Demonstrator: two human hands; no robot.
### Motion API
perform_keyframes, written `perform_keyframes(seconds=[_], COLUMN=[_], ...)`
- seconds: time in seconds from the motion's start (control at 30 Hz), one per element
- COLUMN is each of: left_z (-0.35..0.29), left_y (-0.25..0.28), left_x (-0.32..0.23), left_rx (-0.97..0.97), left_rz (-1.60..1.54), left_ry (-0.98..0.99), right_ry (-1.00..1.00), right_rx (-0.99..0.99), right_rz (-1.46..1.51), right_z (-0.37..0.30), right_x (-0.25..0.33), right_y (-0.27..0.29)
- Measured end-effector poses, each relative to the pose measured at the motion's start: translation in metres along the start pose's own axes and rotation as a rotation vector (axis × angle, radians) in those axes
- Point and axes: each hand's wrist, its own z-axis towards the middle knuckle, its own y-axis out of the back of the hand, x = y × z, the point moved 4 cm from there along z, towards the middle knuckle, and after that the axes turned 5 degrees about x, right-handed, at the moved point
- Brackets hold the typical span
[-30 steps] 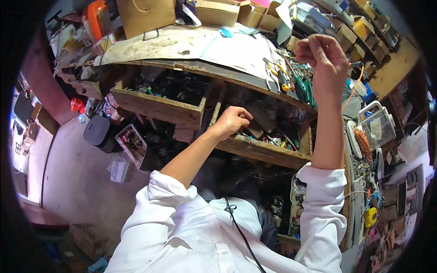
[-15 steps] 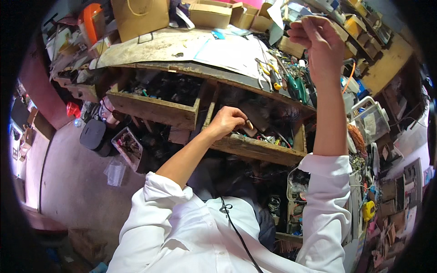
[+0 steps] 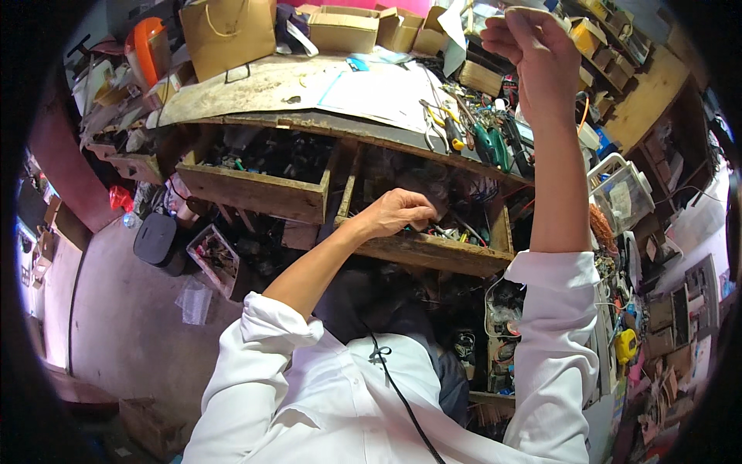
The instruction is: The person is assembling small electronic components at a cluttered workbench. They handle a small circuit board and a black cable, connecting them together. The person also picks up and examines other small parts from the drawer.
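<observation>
My left hand point(image 3: 396, 212) hovers at the front of a wooden drawer point(image 3: 433, 252) that is pulled out and full of loose small tools and wires. Its fingers are curled and closed; whatever they hold is hidden behind them. Higher up, on the far right side of the bench, my right hand point(image 3: 535, 48) is raised with its fingers bent together in a pinch. I cannot make out anything between them. Under that forearm's left side lie green-handled tools point(image 3: 491, 147) and yellow-handled pliers point(image 3: 442, 124) on the bench edge.
A second open drawer point(image 3: 255, 185) of dark clutter sits to the left. Papers point(image 3: 371, 94), a brown paper bag point(image 3: 229, 39) and cardboard boxes point(image 3: 344, 29) are on the bench point(image 3: 209, 97). A black bin point(image 3: 157, 235) stands on the floor. Crowded shelves point(image 3: 610, 54) line the right.
My left hand has moved slightly right and down; the small tan piece at its fingertips no longer shows. My right hand has risen a little, fingers still pinched.
</observation>
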Motion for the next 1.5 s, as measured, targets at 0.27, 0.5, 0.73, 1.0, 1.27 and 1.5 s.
perform_keyframes(seconds=[0.27,0.5,0.73,1.0,1.27,1.5], left_z=[-0.011,0.009,0.004,-0.027,-0.01,-0.009], left_y=[0.045,0.065,0.08,0.099,0.033,0.064], left_x=[-0.045,-0.109,-0.17,-0.132,-0.085,-0.12], left_rx=[-0.307,-0.297,-0.386,-0.389,-0.119,-0.378], left_rz=[0.026,0.089,0.171,0.063,-0.254,-0.323], left_ry=[-0.061,-0.188,-0.312,-0.145,-0.083,-0.165], right_ry=[-0.007,-0.529,-0.552,-0.471,-0.344,-0.796], right_rx=[0.036,0.587,0.855,0.631,0.463,0.447], right_rz=[-0.15,-0.047,-0.4,-0.113,0.081,0.538], right_z=[-0.029,-0.138,-0.182,-0.102,-0.049,-0.143], right_x=[-0.038,-0.147,-0.176,-0.12,-0.075,-0.165], right_y=[0.04,-0.001,-0.045,-0.014,-0.014,-0.012])
